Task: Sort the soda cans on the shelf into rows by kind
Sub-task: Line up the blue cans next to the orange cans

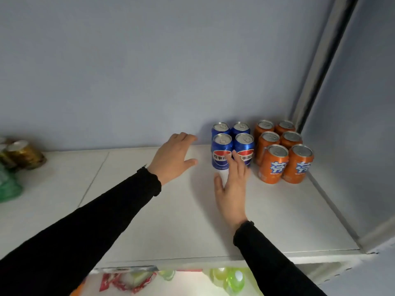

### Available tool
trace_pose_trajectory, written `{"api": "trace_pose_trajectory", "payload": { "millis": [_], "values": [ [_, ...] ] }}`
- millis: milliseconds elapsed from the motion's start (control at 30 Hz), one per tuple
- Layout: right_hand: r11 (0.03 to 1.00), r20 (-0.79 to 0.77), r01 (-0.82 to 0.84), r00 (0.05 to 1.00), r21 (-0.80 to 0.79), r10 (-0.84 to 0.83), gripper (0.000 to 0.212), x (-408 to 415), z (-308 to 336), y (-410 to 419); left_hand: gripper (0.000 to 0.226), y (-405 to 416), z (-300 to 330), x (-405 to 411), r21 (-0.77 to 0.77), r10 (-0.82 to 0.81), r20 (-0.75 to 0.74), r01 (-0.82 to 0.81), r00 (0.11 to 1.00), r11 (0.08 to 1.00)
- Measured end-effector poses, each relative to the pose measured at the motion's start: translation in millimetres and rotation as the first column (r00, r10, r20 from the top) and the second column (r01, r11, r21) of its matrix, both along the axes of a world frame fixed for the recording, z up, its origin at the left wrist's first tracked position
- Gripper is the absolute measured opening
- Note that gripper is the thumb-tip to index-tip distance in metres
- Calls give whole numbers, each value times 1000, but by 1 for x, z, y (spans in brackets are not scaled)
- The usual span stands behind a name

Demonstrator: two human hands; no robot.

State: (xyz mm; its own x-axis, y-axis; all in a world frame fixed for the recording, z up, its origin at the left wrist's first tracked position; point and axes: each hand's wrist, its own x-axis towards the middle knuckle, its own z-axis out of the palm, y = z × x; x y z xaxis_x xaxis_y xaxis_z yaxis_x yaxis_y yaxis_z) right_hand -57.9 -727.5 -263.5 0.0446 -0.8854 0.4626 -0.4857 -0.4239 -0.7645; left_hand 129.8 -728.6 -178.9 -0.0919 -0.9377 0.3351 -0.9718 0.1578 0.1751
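Head view: on the white shelf [171, 221], six orange cans [282, 150] and four blue cans [233, 144] stand in the back right corner; my left hand [173, 159] and right hand [233, 189] hover open, holding nothing.

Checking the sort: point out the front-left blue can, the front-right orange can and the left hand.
Front-left blue can [221, 155]: head view, on its label.
Front-right orange can [299, 165]: head view, on its side.
Left hand [171, 158]: head view, on its back.
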Motion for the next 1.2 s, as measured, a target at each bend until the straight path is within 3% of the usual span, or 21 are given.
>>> {"api": "trace_pose_trajectory", "payload": {
  "millis": [133, 300, 667, 800, 933, 1000, 1100, 1200],
  "values": [
    [980, -182, -197, 964, -9, 192, 48, 54, 7, 25, 36, 69, -1, 62, -15, 84, 11, -84, 996, 996],
    [930, -246, -369, 900, 6, 359, 43, 149, 13, 74, 34, 159, -3, 153, -43, 217, -39, -219, 975, 975],
    [809, -96, -569, 806, 148, 585, 36, 355, 23, 216, 46, 335, 9, 346, -120, 356, -170, -378, 919, 918],
    [732, -69, -650, 736, 204, 673, 39, 412, 19, 255, 53, 372, 11, 412, -176, 435, -329, -507, 838, 843],
    [662, -64, -699, 673, 271, 737, 48, 465, 14, 272, 58, 393, 5, 478, -119, 486, -555, -643, 675, 757],
    [631, -62, -720, 643, 289, 763, 60, 489, 10, 276, 57, 401, 1, 505, -123, 504, -597, -692, 624, 712],
    [565, -31, -749, 593, 346, 805, 80, 521, 4, 277, 63, 414, -2, 543, -104, 645, -495, -776, 583, 622],
    [512, 36, -768, 567, 385, 823, 88, 548, -1, 274, 78, 424, 2, 586, 48, 763, -199, -771, 616, 635]
  ]
}}
